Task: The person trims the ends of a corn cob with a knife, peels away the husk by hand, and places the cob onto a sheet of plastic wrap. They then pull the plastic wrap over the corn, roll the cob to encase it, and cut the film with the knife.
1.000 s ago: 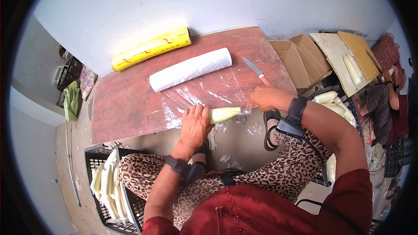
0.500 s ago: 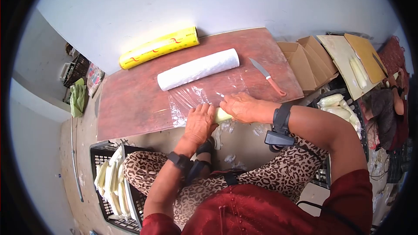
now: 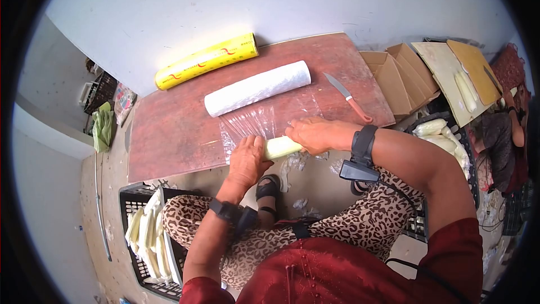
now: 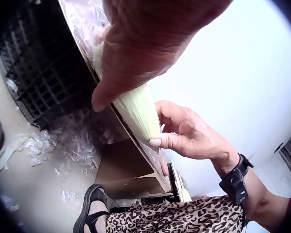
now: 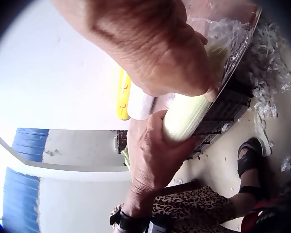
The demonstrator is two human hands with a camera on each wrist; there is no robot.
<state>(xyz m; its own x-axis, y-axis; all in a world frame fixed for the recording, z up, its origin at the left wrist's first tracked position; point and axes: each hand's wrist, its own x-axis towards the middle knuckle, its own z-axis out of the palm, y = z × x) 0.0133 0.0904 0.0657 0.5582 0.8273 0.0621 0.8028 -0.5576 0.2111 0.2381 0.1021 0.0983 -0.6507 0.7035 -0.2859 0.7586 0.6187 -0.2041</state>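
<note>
A pale green ear of corn [image 3: 280, 147] in its husk lies across the table's front edge, on a sheet of clear cling film [image 3: 253, 124]. My left hand [image 3: 247, 160] grips its left end, thumb on the near side. At the other end my right hand [image 3: 315, 135] holds the corn between thumb and fingers; in the left wrist view the right thumb [image 4: 157, 142] presses the tip of the husk. The film runs back to a white roll [image 3: 257, 88] in the middle of the table.
On the red table [image 3: 169, 141] lie a knife [image 3: 353, 104] with an orange handle and a yellow printed roll [image 3: 207, 61]. Crates of corn [image 3: 149, 236] stand at both sides. A cardboard box [image 3: 402, 79] is to the right, where another person [image 3: 500, 135] sits. Film scraps litter the floor.
My right hand has moved left from the film's right corner, beside the knife, onto the right end of the corn. The knife handle is now uncovered. My left hand keeps its grip.
</note>
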